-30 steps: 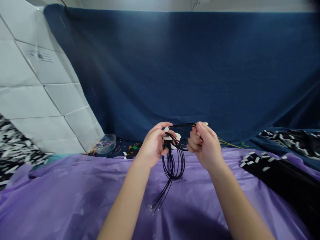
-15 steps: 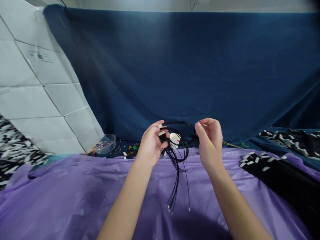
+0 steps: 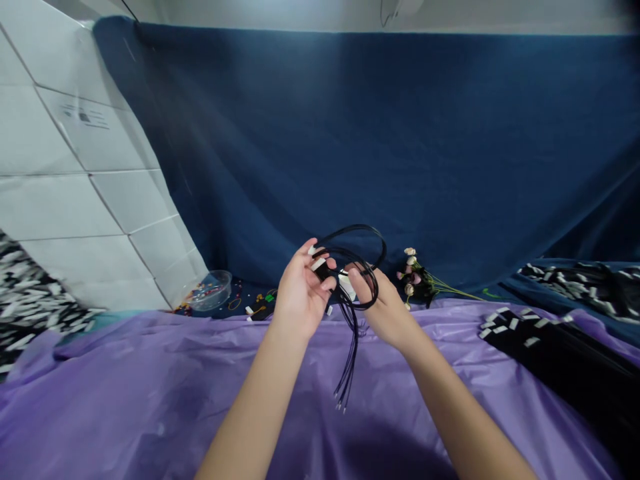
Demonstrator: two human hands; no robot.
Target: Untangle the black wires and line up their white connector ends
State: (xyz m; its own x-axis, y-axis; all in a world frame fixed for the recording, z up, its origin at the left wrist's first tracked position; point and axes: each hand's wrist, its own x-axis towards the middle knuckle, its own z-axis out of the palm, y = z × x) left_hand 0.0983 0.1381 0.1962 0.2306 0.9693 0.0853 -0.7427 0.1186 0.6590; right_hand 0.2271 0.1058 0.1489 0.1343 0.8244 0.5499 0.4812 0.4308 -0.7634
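A looped bundle of thin black cables with a white connector is held in my left hand, its fingers curled round the connector end. Loose cable ends with small pale tips hang down over the purple cloth. My right hand is at the right side of the loop, fingers bent inward among the cables. Its fingertips are partly behind the strands, and it appears to grip part of the loop. Behind the cables, a white paper cup is partly hidden.
Purple cloth covers the surface. A stack of black cables with white connectors lies at right, more cables at far left. A clear bowl, small coloured pieces and artificial flowers stand at the back before a blue curtain.
My right hand has moved left and slightly down to the cable loop, uncovering the flowers behind. The single strand that hung apart has joined the others. My left hand stays nearly in place.
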